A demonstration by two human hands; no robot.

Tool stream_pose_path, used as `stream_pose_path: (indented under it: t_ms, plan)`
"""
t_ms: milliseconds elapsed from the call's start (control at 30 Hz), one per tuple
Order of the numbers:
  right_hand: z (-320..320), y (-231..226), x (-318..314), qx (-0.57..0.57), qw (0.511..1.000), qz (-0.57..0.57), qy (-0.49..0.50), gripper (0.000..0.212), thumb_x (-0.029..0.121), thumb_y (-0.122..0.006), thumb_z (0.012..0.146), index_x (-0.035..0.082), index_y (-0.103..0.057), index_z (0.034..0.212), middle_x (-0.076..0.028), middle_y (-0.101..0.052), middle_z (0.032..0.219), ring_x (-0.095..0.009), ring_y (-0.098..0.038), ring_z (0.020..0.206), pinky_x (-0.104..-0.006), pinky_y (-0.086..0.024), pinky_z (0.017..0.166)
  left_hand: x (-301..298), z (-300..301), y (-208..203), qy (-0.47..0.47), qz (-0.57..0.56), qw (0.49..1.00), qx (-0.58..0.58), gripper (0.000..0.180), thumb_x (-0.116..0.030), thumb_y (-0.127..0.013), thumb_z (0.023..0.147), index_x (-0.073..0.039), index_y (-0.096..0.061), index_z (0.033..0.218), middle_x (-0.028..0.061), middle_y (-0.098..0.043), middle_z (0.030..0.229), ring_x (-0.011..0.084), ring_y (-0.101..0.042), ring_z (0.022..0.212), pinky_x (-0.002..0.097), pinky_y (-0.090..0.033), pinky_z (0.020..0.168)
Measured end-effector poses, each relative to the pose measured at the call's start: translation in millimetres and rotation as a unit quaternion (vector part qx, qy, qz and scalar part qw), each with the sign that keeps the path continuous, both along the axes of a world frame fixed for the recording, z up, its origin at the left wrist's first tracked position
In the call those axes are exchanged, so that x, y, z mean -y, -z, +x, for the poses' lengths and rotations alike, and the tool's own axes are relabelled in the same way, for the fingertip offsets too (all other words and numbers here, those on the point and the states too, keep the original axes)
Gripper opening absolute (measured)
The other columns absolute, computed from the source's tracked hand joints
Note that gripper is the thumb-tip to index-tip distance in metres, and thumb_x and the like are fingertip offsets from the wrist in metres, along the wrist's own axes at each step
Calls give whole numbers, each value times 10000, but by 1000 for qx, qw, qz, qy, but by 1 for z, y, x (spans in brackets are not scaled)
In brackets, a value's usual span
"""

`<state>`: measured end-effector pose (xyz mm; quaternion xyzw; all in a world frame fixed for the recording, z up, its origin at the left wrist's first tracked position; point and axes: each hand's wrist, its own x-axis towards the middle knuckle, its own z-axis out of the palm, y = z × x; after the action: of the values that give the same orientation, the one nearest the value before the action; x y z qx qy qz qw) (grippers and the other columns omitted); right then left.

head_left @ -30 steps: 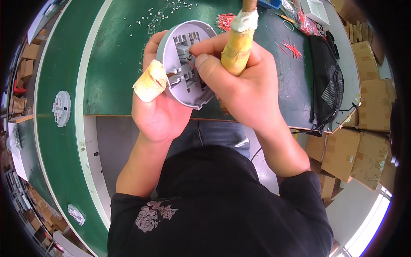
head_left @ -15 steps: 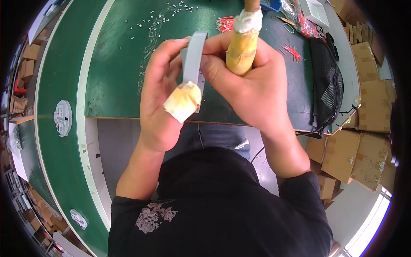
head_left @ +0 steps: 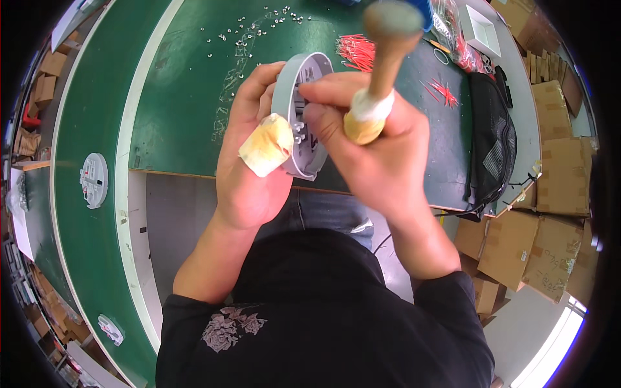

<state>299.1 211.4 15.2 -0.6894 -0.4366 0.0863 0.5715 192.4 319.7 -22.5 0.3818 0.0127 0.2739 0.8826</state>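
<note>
My left hand (head_left: 249,161) grips a round grey plastic housing (head_left: 294,113), tilted on edge above the near rim of the green workbench (head_left: 181,97); its thumb is wrapped in yellowish tape. My right hand (head_left: 369,152) holds a wooden-handled screwdriver (head_left: 381,61) whose handle points up toward the camera, wrapped in white tape near the grip. The right fingers press into the housing's open face, where small metal parts show. The tool's tip is hidden behind the hand.
Several small screws (head_left: 249,32) lie scattered on the bench's far side, next to red wire pieces (head_left: 356,52). A black mesh bag (head_left: 491,142) hangs at the right edge. Cardboard boxes (head_left: 563,174) stack on the right. Another round grey housing (head_left: 94,180) lies at left.
The housing turned from face-up to edge-on, then tilted back partly open toward me. The screwdriver handle swung upward, closer to the camera, while both hands stayed together.
</note>
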Motion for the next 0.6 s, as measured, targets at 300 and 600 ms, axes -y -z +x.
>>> stream_pose_path:
  t_ms: [300,600]
  plan:
    - [0,-11,3,-201,978,-55,-28,198,47,-791,885,-14,-706,1053,-28,-713,934,-85,-646,843,-242,-532,755,-5,-7,12,16,38,999,-9,614,-250,-574,974,21,-364,1484,134,-510,1388,197,-522,1274,343,-423,1067]
    - [-1,-5,5,-192,976,-91,-50,239,151,-835,869,-2,-700,995,-5,-689,877,-71,-607,783,-235,-508,703,-10,-20,23,29,-52,998,-17,404,-82,-477,1007,15,-496,1399,147,-625,1271,241,-644,1149,358,-525,1000]
